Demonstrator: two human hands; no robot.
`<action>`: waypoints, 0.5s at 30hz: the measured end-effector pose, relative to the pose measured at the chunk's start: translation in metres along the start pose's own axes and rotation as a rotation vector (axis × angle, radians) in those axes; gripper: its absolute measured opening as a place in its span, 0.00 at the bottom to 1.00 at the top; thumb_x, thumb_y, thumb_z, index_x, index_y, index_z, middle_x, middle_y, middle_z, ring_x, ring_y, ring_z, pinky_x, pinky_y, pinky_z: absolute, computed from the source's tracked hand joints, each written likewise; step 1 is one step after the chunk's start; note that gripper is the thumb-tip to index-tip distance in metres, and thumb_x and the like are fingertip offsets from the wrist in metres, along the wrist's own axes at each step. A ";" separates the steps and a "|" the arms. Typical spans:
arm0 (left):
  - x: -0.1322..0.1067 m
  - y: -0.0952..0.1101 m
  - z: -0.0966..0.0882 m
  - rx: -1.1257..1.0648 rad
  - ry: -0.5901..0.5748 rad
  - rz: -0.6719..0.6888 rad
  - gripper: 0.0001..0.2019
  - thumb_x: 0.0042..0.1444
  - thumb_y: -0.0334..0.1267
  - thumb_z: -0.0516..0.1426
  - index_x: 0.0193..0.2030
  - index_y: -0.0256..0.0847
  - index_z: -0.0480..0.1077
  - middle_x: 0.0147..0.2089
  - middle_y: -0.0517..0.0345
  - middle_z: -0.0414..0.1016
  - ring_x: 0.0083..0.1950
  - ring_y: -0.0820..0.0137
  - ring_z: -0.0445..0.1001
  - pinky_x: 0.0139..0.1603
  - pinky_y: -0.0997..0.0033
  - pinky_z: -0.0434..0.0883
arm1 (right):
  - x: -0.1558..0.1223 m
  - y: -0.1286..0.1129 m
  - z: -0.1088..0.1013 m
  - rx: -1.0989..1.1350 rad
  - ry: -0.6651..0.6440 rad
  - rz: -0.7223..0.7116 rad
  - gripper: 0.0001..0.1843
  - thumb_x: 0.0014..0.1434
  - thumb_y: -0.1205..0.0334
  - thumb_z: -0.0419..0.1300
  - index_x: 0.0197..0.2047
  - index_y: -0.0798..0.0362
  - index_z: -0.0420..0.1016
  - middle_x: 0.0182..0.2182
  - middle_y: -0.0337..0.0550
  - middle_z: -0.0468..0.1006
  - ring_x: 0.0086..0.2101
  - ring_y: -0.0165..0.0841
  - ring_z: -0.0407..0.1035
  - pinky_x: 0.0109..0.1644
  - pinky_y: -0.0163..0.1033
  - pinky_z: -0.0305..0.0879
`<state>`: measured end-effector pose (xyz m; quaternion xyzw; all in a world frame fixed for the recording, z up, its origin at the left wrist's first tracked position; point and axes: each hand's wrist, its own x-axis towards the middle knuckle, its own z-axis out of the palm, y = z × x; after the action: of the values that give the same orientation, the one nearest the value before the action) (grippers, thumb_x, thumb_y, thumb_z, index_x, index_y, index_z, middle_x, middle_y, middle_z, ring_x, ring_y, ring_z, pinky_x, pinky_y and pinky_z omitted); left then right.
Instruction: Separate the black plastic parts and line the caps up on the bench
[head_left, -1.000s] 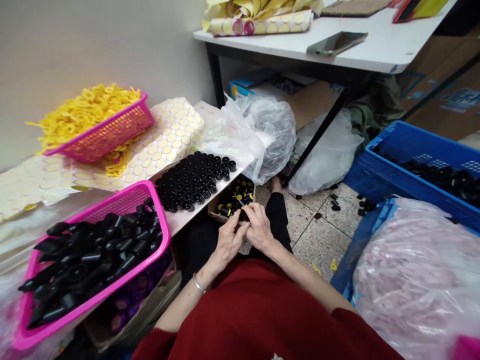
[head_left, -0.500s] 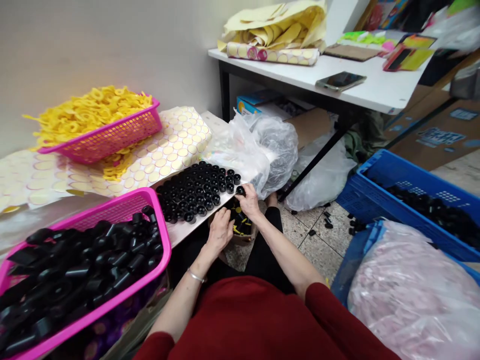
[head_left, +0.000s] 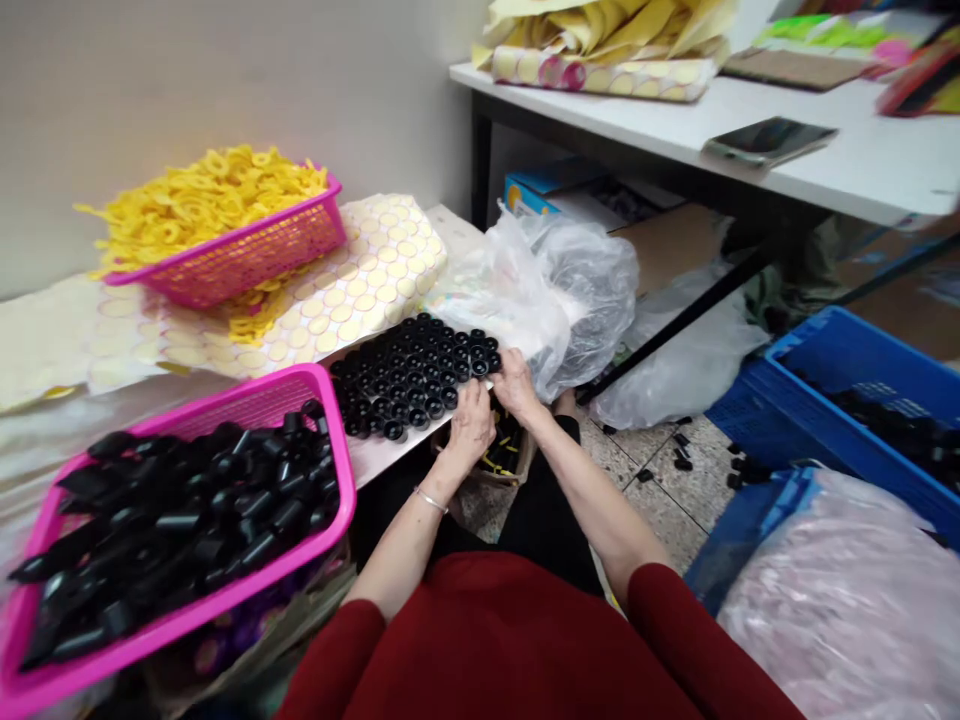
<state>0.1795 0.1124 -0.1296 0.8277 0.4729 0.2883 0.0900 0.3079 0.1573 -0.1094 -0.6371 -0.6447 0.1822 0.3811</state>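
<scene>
The left hand (head_left: 473,422) and right hand (head_left: 515,382), fingers bent, with any grip impossible to tell, were at the end of a pale flat board (head_left: 377,460) where small glossy black round cylinders (head_left: 412,380) stood clustered, above an open brown cardboard box (head_left: 526,463) holding black-and-yellow pieces (head_left: 504,450).

over my remote feed i saw a plain, pale grey wall (head_left: 225,90) across the upper left, with a faint warm yellow tinge low down. a white table (head_left: 885,160) stood at the upper right, one dark upright leg (head_left: 481,165) near the wall and a slanted leg (head_left: 682,320) running down to the speckled tile floor (head_left: 701,500). i could make out thin dark joints between the tiles. soft light lay on the tabletop, with shadow beneath.
</scene>
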 end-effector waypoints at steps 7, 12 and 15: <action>-0.019 0.032 -0.040 -0.056 -0.113 0.059 0.14 0.55 0.24 0.52 0.49 0.29 0.67 0.57 0.30 0.68 0.58 0.52 0.70 0.59 0.49 0.71 | -0.014 0.018 0.001 0.121 0.123 0.029 0.24 0.46 0.66 0.57 0.49 0.55 0.66 0.42 0.48 0.67 0.34 0.35 0.67 0.41 0.47 0.73; -0.070 0.033 -0.151 -0.174 0.130 0.224 0.09 0.61 0.35 0.55 0.48 0.37 0.70 0.54 0.43 0.73 0.53 0.62 0.74 0.51 0.60 0.75 | -0.050 0.019 -0.013 0.192 0.162 0.039 0.18 0.49 0.61 0.60 0.44 0.53 0.68 0.43 0.46 0.67 0.33 0.33 0.69 0.37 0.44 0.75; -0.087 -0.016 -0.227 -0.057 0.149 -0.036 0.10 0.59 0.36 0.56 0.45 0.41 0.75 0.51 0.48 0.76 0.51 0.62 0.75 0.53 0.62 0.73 | -0.078 0.017 -0.019 0.220 0.138 0.066 0.12 0.50 0.59 0.61 0.39 0.53 0.69 0.41 0.44 0.68 0.31 0.31 0.69 0.35 0.43 0.74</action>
<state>0.0062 0.0201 0.0149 0.7925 0.4846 0.3608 0.0834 0.3253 0.0796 -0.1293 -0.6233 -0.5717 0.2201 0.4860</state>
